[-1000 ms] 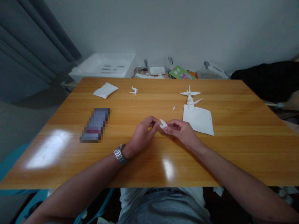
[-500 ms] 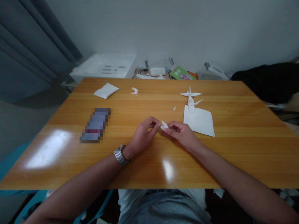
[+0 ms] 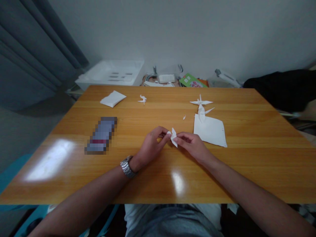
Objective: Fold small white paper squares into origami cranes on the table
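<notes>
Between my hands is a small white folded paper figure (image 3: 174, 137), with pointed flaps sticking up and down. My left hand (image 3: 156, 140), a metal watch on its wrist, pinches the figure's left part between thumb and fingers. My right hand (image 3: 191, 144) grips its right side the same way. The fingertips cover parts of the folds. Beyond my right hand lies a white paper sheet (image 3: 209, 131). A folded paper crane (image 3: 201, 112) overlaps the sheet's far edge, and another paper crane (image 3: 200, 101) sits just behind it. A tiny paper scrap (image 3: 184, 117) lies left of the sheet.
On the wooden table (image 3: 158, 184), a pixelated phone (image 3: 101, 135) lies at left, with a folded white paper (image 3: 113, 98) behind it. A tiny paper crane (image 3: 142, 99) stands at the back. Past the far edge are a white plastic tray (image 3: 113, 70) and a green packet (image 3: 191, 80).
The paper figure has turned between my fingers, and more of it shows, with a point now facing down. My left fingers have closed onto its left part. The view has tilted slightly upward.
</notes>
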{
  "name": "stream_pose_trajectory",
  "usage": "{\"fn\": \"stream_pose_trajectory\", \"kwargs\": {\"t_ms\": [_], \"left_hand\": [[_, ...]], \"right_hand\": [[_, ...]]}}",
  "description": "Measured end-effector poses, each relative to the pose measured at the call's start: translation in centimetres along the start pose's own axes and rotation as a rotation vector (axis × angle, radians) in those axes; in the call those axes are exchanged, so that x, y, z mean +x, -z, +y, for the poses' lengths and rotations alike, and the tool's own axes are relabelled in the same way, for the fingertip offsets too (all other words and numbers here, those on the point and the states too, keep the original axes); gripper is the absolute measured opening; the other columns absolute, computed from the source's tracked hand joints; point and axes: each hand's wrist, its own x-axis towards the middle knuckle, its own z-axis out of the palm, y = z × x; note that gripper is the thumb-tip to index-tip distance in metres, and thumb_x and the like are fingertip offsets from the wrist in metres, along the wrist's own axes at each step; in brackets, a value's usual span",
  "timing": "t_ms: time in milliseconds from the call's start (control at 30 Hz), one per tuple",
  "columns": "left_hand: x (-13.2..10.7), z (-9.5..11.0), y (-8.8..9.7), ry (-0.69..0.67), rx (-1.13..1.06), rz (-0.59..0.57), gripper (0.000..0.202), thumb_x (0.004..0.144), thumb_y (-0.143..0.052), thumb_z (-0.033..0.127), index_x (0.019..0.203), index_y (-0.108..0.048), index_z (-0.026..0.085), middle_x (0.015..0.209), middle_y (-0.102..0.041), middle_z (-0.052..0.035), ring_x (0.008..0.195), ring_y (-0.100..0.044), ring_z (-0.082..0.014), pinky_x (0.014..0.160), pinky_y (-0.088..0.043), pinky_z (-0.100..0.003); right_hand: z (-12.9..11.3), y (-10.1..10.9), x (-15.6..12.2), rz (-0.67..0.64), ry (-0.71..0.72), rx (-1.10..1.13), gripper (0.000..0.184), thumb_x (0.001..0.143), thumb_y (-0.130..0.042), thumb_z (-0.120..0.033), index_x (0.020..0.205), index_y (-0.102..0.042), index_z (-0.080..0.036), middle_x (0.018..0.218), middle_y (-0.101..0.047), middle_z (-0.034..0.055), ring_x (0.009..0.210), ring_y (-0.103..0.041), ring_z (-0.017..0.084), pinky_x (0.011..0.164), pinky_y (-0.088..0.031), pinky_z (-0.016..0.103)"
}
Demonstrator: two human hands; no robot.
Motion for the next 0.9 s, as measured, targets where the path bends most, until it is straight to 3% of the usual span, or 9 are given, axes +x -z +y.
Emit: {"fn": "stream_pose_trajectory", "kwargs": {"t_ms": [100, 433, 900], "left_hand": [[0.08, -0.04, 0.21, 0.005, 0.001, -0.009, 0.020, 0.099, -0.059, 0.036, 0.096, -0.065, 0.017, 0.092, -0.071, -0.0038, 0.084, -0.068, -0.0147, 0.078, -0.053, -0.027], [-0.11, -0.10, -0.31, 0.005, -0.082, -0.031, 0.022, 0.094, -0.066, 0.039, 0.099, -0.064, 0.017, 0.092, -0.072, -0.0041, 0.083, -0.070, -0.0152, 0.078, -0.056, -0.027], [-0.22, 0.06, -0.30, -0.033, 0.105, -0.040, 0.023, 0.098, -0.060, 0.040, 0.094, -0.064, 0.018, 0.088, -0.070, -0.0038, 0.079, -0.067, -0.0152, 0.074, -0.052, -0.028]], "right_hand": [[0.30, -0.01, 0.17, 0.041, 0.013, 0.037, 0.029, 0.081, -0.077, -0.047, 0.093, -0.073, -0.020, 0.094, -0.075, 0.0050, 0.085, -0.067, 0.020, 0.080, -0.052, 0.033], [0.38, 0.04, 0.13, 0.088, 0.096, 0.070, 0.024, 0.081, -0.079, -0.043, 0.083, -0.068, -0.021, 0.085, -0.071, 0.0020, 0.081, -0.064, 0.017, 0.078, -0.050, 0.031], [0.63, 0.07, 0.28, 0.061, 0.088, 0.047, 0.026, 0.083, -0.077, -0.045, 0.089, -0.070, -0.021, 0.088, -0.071, 0.0021, 0.082, -0.064, 0.017, 0.079, -0.049, 0.030]]}}
